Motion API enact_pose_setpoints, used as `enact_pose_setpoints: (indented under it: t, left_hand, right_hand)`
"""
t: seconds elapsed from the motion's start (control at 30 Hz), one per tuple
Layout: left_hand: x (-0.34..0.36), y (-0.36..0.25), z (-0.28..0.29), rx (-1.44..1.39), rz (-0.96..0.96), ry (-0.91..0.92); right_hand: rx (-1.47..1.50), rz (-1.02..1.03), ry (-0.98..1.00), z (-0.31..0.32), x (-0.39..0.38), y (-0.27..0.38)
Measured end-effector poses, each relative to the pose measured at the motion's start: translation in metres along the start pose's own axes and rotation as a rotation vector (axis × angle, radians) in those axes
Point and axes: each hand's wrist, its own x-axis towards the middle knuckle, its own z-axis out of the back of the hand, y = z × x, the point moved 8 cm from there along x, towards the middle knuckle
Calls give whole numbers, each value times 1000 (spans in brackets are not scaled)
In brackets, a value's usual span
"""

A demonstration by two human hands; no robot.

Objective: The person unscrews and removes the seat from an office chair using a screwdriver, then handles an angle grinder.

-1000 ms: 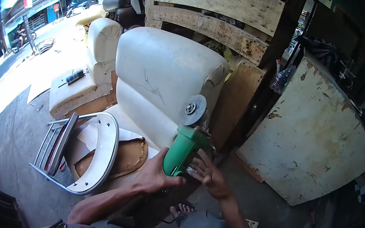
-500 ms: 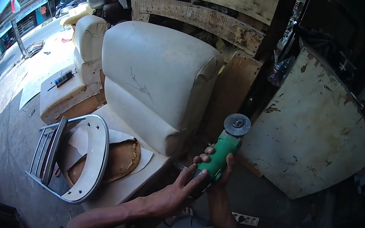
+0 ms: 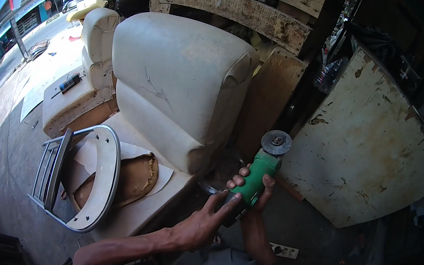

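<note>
In front of me I hold a green and black angle grinder, tilted with its head up and away. A round grey disc is fitted on the head and faces up. My right hand grips the green body from below, its fingers curling round the left side and its thumb on the right. My left hand lies on the black rear part, fingers along the side; part of its grip is hidden. Left of the hands, a metal-framed chair part with a curved white band rests by a brown padded piece.
A large cream sofa seat stands ahead, with a smaller cream seat behind it on the left. A worn white board leans at the right. A power strip lies on the floor. Wooden slats stand at the back.
My view has shifted slightly, so the seats and chair part sit a little further left and up. Both hands keep the same hold on the angle grinder, which has barely moved.
</note>
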Motion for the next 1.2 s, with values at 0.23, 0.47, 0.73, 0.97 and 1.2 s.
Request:
enact_pose_setpoints:
  t: [0.23,0.47,0.73,0.97,1.2]
  left_hand:
    - [-2,-2,-3,14,-79,-108]
    - [-15,34,-2,-364,385,-334]
    - [-13,50,-28,-796,623,-359]
    - [4,80,-78,-469,750,84]
    - [15,137,-213,-213,662,-73]
  right_hand:
    - [65,-6,53,2,-4,3]
    - [39,94,-47,7,2,18]
    - [-86,180,-176,41,-1,27]
    - [76,-44,-183,117,-23,12]
    - [341,-142,-335,270,-108,-4]
